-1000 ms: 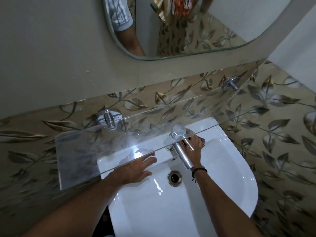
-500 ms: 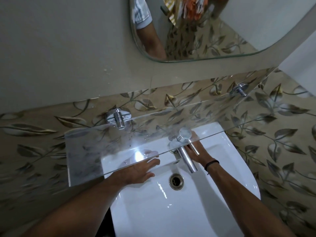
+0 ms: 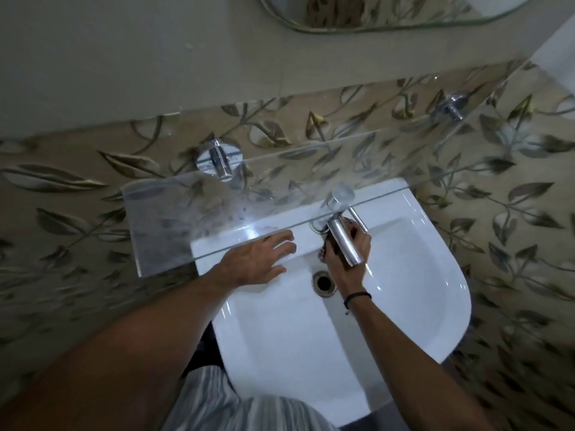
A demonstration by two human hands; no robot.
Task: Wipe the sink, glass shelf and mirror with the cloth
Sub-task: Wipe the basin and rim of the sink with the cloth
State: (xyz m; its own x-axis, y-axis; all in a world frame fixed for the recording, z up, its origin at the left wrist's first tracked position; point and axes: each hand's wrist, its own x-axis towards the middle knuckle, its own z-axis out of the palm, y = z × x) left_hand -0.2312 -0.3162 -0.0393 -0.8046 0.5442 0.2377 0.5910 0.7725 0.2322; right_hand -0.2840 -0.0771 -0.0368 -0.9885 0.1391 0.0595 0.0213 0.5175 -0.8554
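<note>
A white sink (image 3: 420, 306) is fixed to a leaf-patterned tiled wall. My left hand (image 3: 258, 259) rests flat with spread fingers on the sink's back left rim, just under the front edge of the glass shelf (image 3: 168, 231). My right hand (image 3: 345, 272) is under the chrome tap (image 3: 343, 241), fingers curled round a dark cloth (image 3: 325, 251) pressed against the basin by the tap's base. Most of the cloth is hidden by the hand and spout. Only the lower edge of the mirror (image 3: 389, 10) shows at the top.
The glass shelf hangs over the back of the sink on two chrome brackets (image 3: 219, 160) (image 3: 452, 104) and looks smeared at its left end. The drain (image 3: 323, 283) sits just left of my right wrist. My striped clothing shows at the bottom.
My right hand has come from behind the tap's right side to under the spout, nearer the drain. The view has tilted down, so less mirror shows. My left hand stays on the rim.
</note>
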